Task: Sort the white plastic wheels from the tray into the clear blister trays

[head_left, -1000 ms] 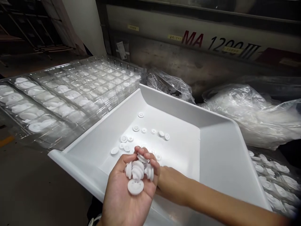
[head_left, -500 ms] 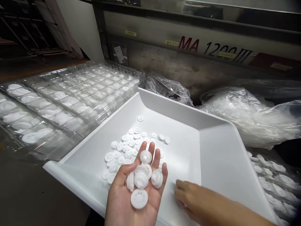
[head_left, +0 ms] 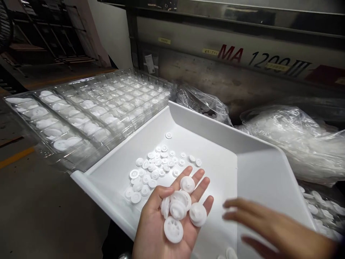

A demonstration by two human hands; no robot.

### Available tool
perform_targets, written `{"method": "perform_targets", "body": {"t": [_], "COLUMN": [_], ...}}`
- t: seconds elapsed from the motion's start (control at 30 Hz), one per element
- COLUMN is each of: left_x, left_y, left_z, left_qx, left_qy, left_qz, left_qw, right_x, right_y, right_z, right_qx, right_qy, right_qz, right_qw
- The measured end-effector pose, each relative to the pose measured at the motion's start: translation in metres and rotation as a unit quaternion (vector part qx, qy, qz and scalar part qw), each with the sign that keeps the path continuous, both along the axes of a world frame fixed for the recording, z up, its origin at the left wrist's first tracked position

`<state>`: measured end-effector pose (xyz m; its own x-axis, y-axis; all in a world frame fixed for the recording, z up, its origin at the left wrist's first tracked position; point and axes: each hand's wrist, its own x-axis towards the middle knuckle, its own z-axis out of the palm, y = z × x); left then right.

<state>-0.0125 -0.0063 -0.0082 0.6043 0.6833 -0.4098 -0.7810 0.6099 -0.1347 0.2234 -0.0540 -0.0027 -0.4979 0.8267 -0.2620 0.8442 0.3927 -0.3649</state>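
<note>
Palm up over the white tray, my left hand holds several white plastic wheels on its palm and fingers. The fingers are slightly curled, with the thumb against the wheels. To its right, my right hand hovers over the tray's right part, blurred, its fingers apart and nothing seen in them. Many small white wheels lie in the tray beyond and left of my left hand. A few more white pieces show at the bottom edge, below my right hand.
Clear compartment trays filled with white parts stand at the left. Clear plastic bags lie behind and right of the tray. More white parts sit at the right edge. A machine spans the back.
My right hand has opened its fingers and moved right. A few white pieces now show at the bottom below it. The view has shifted, and my left hand still holds its wheels.
</note>
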Motion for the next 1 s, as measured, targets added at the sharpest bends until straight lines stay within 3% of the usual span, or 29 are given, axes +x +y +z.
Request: {"method": "perform_targets", "body": {"t": [0.1, 0.2, 0.33, 0.53, 0.7, 0.8, 1.0], "left_x": [0.002, 0.003, 0.005, 0.008, 0.007, 0.006, 0.006], "left_y": [-0.001, 0.000, 0.002, 0.003, 0.002, 0.002, 0.003], "left_z": [0.002, 0.004, 0.007, 0.004, 0.002, 0.006, 0.012], "left_qx": [-0.006, -0.014, -0.011, -0.023, -0.042, -0.066, -0.046], "left_qy": [0.013, 0.022, -0.014, -0.007, -0.016, -0.006, 0.034], "left_qz": [-0.003, -0.004, -0.005, 0.006, -0.016, -0.031, -0.068], "left_qw": [1.000, 1.000, 1.000, 1.000, 0.999, 0.997, 0.996], "right_x": [-0.015, -0.040, -0.060, -0.059, -0.053, -0.049, -0.049], "right_y": [0.024, 0.039, 0.049, 0.058, 0.052, 0.050, 0.051], "right_z": [0.023, 0.027, 0.025, 0.027, 0.022, 0.019, 0.024], "right_qx": [0.190, 0.268, 0.277, 0.274, 0.349, 0.327, 0.294], "right_qy": [0.075, 0.101, 0.113, 0.128, 0.064, 0.067, 0.111], "right_qz": [-0.032, -0.039, -0.034, -0.003, 0.107, 0.145, 0.115], "right_qw": [0.978, 0.957, 0.954, 0.953, 0.929, 0.931, 0.942]}}
